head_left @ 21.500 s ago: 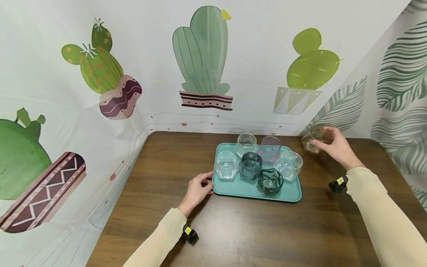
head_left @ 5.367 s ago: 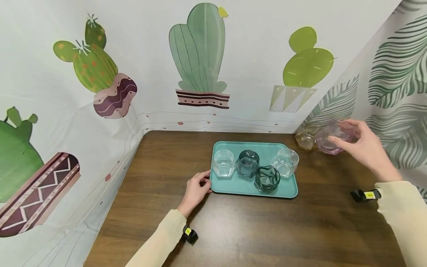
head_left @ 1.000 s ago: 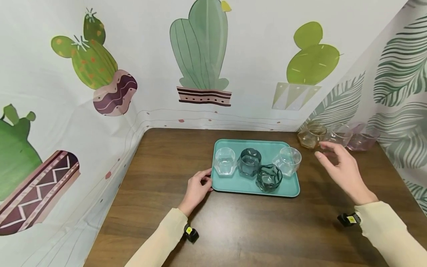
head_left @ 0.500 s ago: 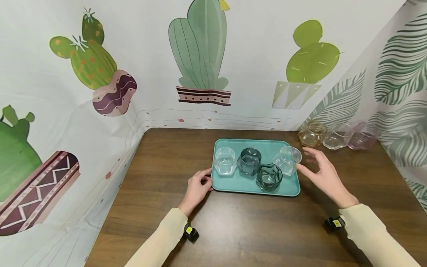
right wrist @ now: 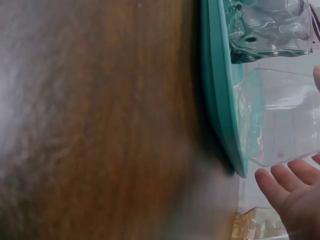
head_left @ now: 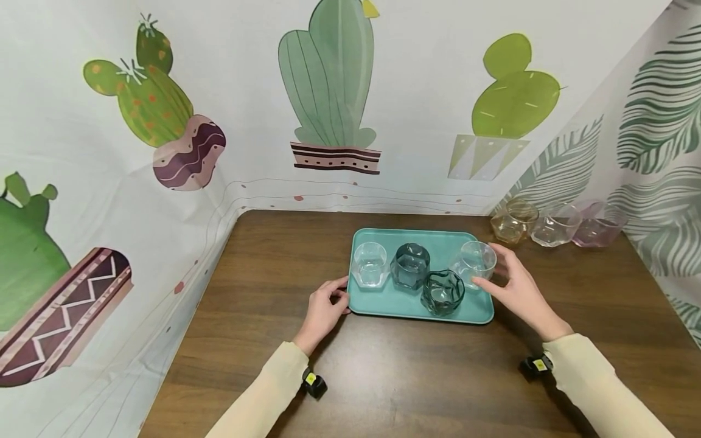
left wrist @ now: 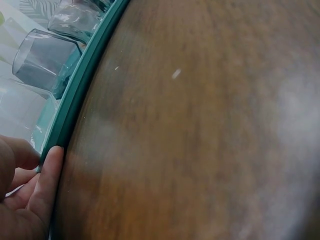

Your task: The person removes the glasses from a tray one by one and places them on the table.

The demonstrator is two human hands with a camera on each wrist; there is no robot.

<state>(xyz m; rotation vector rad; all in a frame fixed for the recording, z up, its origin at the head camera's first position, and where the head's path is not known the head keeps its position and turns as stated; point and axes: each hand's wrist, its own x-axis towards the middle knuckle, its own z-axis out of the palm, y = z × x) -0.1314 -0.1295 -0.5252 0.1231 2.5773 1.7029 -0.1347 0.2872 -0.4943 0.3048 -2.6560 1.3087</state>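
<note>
One clear tumbler point(head_left: 475, 257) stands at the right end of the teal tray point(head_left: 383, 305), the right hand point(head_left: 517, 287) beside it with a wide grip, thumb in front; contact is hard to tell. The left hand point(head_left: 322, 309) holds the tray's near left corner. A green glass point(head_left: 442, 294), smoky glass point(head_left: 410, 267) and faceted glass point(head_left: 370, 266) share the tray; an amber glass point(head_left: 512, 224) stands on the counter point(head_left: 416, 377).

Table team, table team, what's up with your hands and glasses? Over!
Left hand pinching tray edge. Right hand round the rightmost clear glass on it, firm grip unclear. Green wavy glass close beside that, might get bumped. Over.
</note>
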